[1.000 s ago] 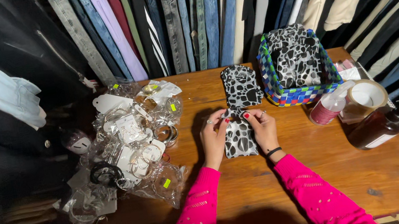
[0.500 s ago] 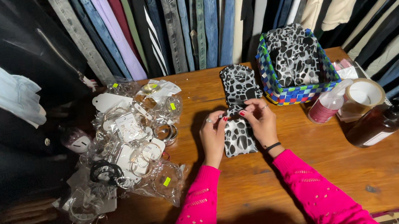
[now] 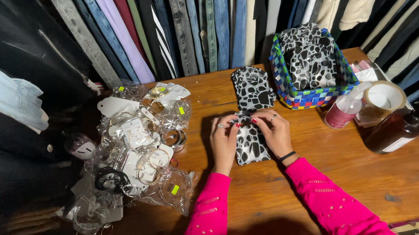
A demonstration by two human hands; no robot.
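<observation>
Cloth: black-and-white spotted fabric (image 3: 249, 122) lies lengthwise at the middle of the wooden table (image 3: 347, 179) — gathered narrow at its waist.
Left hand (image 3: 223, 141): fingertips pinch the gathered middle.
Right hand (image 3: 275, 130): pinches the same spot — fingertips nearly meeting.
Basket (image 3: 298, 97): woven, just right of the cloth.

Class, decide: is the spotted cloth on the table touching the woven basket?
Apart. The head view shows a strip of bare wood between the spotted cloth and the woven basket.
</observation>
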